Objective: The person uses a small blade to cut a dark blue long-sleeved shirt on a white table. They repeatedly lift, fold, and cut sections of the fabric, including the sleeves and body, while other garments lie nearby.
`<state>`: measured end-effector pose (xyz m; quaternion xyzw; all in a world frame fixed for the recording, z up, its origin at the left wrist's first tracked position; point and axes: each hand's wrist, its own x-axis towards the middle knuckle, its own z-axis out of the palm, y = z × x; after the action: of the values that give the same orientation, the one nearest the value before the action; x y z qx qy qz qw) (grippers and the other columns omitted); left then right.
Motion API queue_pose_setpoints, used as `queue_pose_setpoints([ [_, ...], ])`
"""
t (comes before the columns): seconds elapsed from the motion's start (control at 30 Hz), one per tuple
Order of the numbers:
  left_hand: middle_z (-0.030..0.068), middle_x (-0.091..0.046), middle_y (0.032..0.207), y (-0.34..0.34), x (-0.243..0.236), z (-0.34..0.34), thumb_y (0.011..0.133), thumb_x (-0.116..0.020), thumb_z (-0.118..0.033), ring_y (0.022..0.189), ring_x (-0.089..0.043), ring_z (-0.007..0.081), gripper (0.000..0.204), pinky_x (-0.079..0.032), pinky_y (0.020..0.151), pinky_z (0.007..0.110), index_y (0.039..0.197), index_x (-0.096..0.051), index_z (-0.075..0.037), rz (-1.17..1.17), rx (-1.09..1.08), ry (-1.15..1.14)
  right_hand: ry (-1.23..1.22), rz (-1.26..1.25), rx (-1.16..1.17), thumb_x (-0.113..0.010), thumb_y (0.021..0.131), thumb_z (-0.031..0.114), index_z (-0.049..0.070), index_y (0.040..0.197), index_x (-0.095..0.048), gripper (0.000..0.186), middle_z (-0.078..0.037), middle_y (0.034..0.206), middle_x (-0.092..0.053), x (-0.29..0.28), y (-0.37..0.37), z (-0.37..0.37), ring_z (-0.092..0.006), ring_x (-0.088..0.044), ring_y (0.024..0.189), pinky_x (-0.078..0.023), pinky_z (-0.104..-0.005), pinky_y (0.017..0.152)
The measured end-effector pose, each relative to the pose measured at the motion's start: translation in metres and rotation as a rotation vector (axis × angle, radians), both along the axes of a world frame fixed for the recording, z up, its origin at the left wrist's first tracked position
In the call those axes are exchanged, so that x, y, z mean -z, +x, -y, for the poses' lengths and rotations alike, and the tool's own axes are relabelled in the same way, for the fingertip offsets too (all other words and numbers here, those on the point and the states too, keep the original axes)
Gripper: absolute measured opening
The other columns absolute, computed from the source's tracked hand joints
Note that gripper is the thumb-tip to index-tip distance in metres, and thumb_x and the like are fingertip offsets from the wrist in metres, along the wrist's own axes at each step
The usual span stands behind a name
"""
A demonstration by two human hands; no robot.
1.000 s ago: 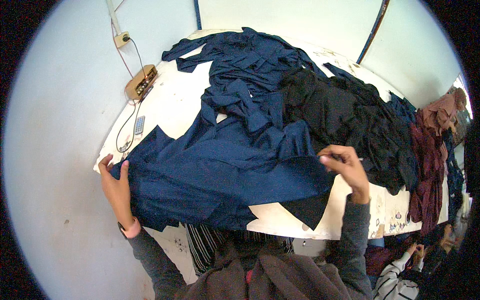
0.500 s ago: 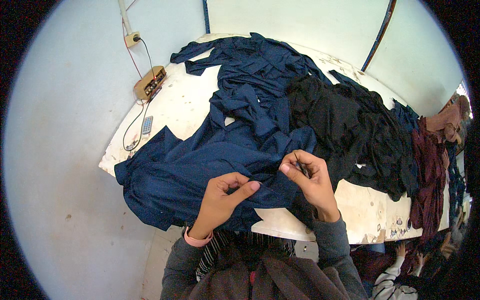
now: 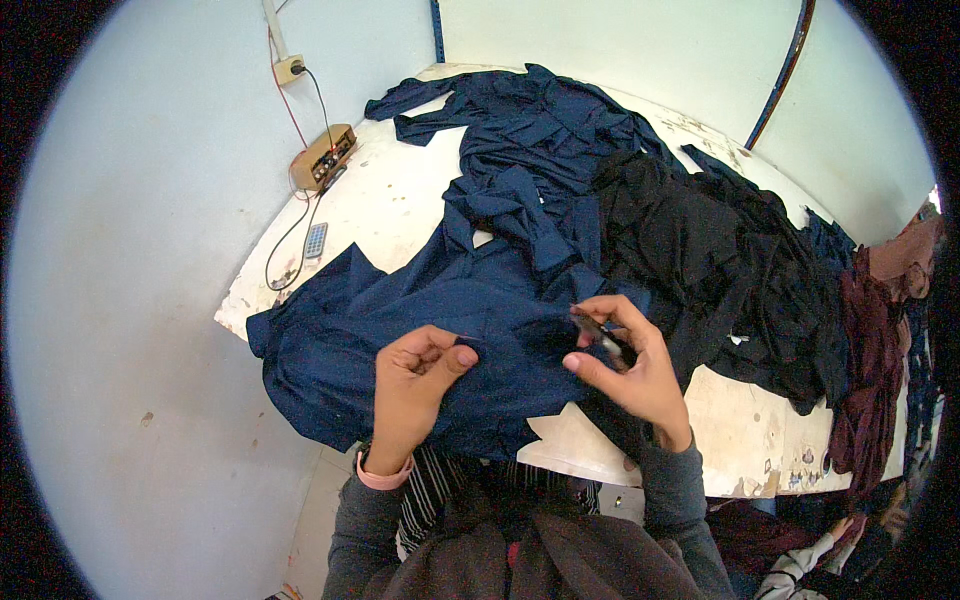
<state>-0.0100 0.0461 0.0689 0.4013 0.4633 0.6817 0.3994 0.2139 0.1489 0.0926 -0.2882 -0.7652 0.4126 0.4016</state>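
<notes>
My left hand [image 3: 412, 385], with a pink band at its wrist, is held over a navy garment [image 3: 330, 350]. Its thumb and forefinger are pinched together; a faint thread-thin line shows at their tips, too fine to make out. To its right, my right hand [image 3: 645, 375] holds small dark thread snips [image 3: 608, 345], partly hidden by the fingers. Their tips point left toward my left hand, above the navy cloth. The garment lies rumpled across the near part of the table, and neither hand visibly grips it.
Black garments [image 3: 690, 250] are heaped on the white table [image 3: 735, 420] at the right, with maroon cloth [image 3: 862, 370] beyond. More navy clothing [image 3: 540, 120] lies at the back. A brown radio-like box [image 3: 325, 158], its cord and a remote control [image 3: 317, 240] sit left. Another person's hand [image 3: 840, 530] shows lower right.
My hands have moved apart, the left going left and slightly up. The right hand's fingers have spread, and the snips show more. The whole view has shifted slightly.
</notes>
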Motion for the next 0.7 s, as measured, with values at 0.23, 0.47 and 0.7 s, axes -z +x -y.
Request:
queue_pose_setpoints([
  [0.23, -0.0024, -0.068, 0.08, 0.013, 0.004, 0.005, 0.09, -0.076, -0.009, 0.072, -0.056, 0.001, 0.011, -0.043, 0.065, 0.016, 0.093, -0.071, 0.0, 0.061, 0.141, -0.057, 0.121, 0.026, -0.035, -0.077, 0.086, 0.021, 0.005, 0.098, -0.065, 0.023, -0.011, 0.082, -0.07, -0.008, -0.022, 0.022, -0.023, -0.071, 0.073, -0.052, -0.0321, 0.065],
  [0.47, -0.0017, -0.069, 0.083, 0.019, 0.001, 0.006, 0.09, -0.076, -0.008, 0.074, -0.057, 0.001, 0.01, -0.042, 0.066, 0.016, 0.093, -0.071, -0.001, 0.086, 0.183, -0.041, 0.163, 0.096, -0.073, -0.075, 0.087, 0.016, 0.001, 0.095, -0.066, 0.019, -0.009, 0.08, -0.069, -0.015, -0.026, 0.023, -0.0182, -0.069, 0.073, -0.052, -0.0288, 0.068],
  [0.7, -0.0031, -0.068, 0.082, 0.018, 0.003, 0.007, 0.089, -0.077, -0.007, 0.073, -0.056, 0.0004, 0.01, -0.042, 0.065, 0.016, 0.093, -0.071, -0.001, 0.086, 0.185, -0.069, 0.182, 0.021, -0.059, -0.072, 0.089, 0.009, -0.002, 0.092, -0.065, 0.013, -0.009, 0.078, -0.069, -0.008, -0.029, 0.021, -0.0147, -0.068, 0.071, -0.051, -0.0254, 0.067],
])
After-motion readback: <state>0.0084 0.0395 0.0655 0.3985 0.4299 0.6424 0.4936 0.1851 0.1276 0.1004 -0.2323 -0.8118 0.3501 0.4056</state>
